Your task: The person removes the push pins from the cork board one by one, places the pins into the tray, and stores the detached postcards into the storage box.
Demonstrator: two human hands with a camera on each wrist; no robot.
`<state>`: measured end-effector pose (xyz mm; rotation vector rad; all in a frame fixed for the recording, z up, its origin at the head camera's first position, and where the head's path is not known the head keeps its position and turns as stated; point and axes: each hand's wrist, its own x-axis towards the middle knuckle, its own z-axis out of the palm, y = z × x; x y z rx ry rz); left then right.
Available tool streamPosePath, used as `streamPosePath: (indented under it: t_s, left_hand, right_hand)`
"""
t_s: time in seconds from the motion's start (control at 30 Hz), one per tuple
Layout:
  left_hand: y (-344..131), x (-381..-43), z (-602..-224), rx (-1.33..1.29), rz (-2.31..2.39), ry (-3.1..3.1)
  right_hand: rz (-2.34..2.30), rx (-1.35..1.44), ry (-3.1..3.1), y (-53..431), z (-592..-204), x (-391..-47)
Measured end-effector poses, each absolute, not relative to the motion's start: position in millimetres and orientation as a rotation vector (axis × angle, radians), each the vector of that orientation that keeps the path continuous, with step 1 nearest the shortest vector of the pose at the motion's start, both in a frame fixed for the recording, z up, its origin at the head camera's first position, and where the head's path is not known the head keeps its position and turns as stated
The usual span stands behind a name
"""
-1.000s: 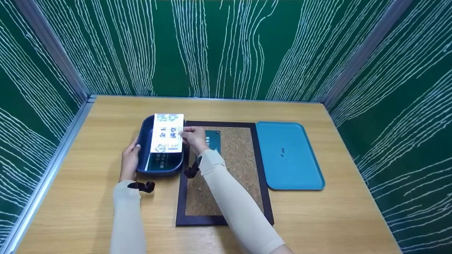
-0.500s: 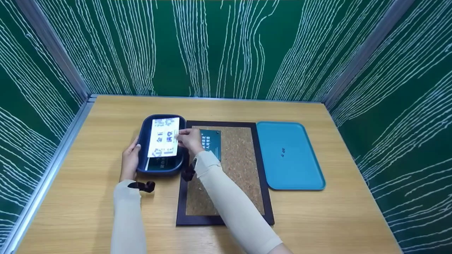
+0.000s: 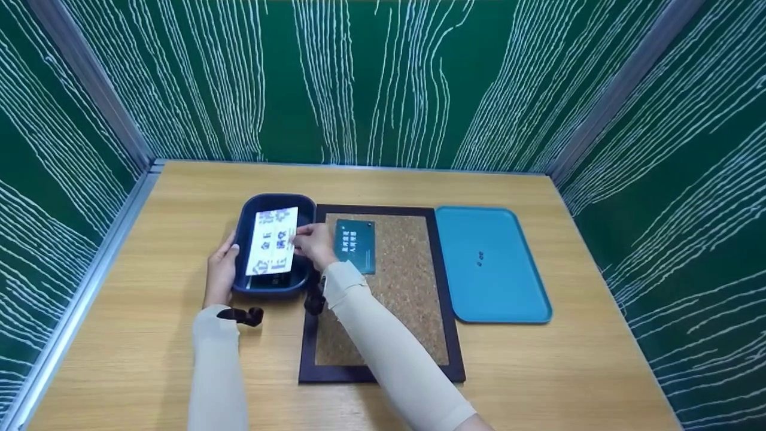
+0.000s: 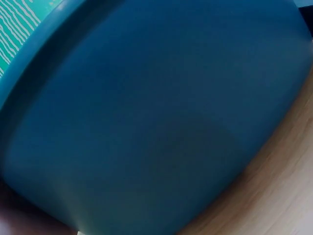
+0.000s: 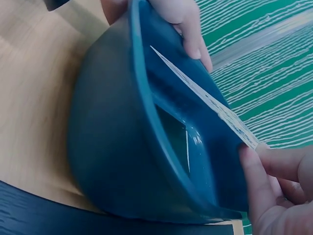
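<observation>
On the left of the table stands a deep dark blue bin (image 3: 272, 293), whose side fills the left wrist view. My left hand (image 3: 221, 272) grips its left rim, the thumb (image 5: 194, 46) over the inner side. Above the bin's opening is a white card (image 3: 273, 242) printed with characters. My right hand (image 3: 315, 244) pinches its right edge between thumb and fingers. The right wrist view shows this card nearly edge-on, tilted over the bin. A dark green card (image 5: 173, 132) lies on the bin's floor, mostly covered by the white one in the head view.
Right of the bin lies a dark-framed corkboard (image 3: 413, 287). A green card (image 3: 359, 248) lies on it, with a small dark dot at its top right corner. Further right sits a light blue tray (image 3: 491, 239) bearing a few tiny dark pieces (image 3: 480, 258). Green patterned walls (image 3: 395, 84) enclose the table.
My right hand has moved left and toward me with the white card, uncovering more of the green card on the corkboard. The left hand has kept its place on the bin.
</observation>
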<state>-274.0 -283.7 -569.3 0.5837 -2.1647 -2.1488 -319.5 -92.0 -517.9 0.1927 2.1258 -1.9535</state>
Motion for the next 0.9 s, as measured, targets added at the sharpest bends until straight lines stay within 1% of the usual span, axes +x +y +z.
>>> streamPosePath:
  t_s: [0.37,0.6,0.9]
  left_hand:
    - [-283.4,-274.6,-568.5,0.585,-2.157,-2.167]
    - [-282.0,-272.5,-567.8,0.589,-2.145,-2.183]
    - [-282.7,-271.6,-568.2,0.584,-2.152,-2.175]
  right_hand:
    - [-1.877,0.145,2.242,-95.5,-520.0,-313.1]
    - [-1.791,0.045,2.324,-94.9,-520.8,-309.9]
    - [-1.662,0.029,2.429,-98.1,-523.2,-309.1]
